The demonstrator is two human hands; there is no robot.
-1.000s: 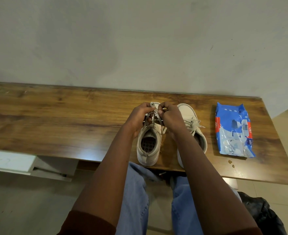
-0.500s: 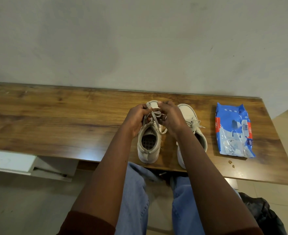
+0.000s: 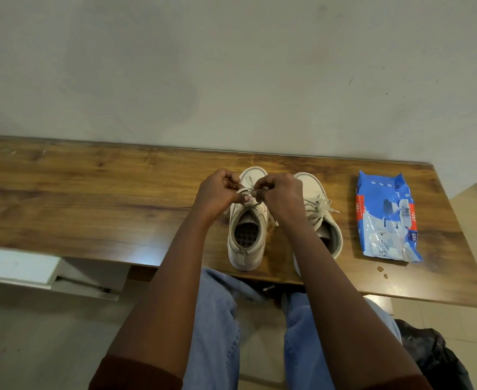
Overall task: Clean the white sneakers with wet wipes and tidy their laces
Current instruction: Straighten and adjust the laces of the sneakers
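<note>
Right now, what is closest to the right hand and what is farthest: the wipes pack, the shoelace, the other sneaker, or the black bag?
From the right hand, in the head view:
1. The shoelace: pinched in its fingers, over the left-side sneaker.
2. The other sneaker: just beside the hand, on its right.
3. The wet wipes pack: farther right on the table.
4. The black bag: down on the floor, at the right.

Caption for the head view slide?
Lace tidying: left hand and right hand pinch the laces of one sneaker; other sneaker and wipes pack alongside.

Left hand (image 3: 217, 192) and right hand (image 3: 280, 194) pinch the left sneaker's (image 3: 247, 235) laces (image 3: 252, 202).
</note>
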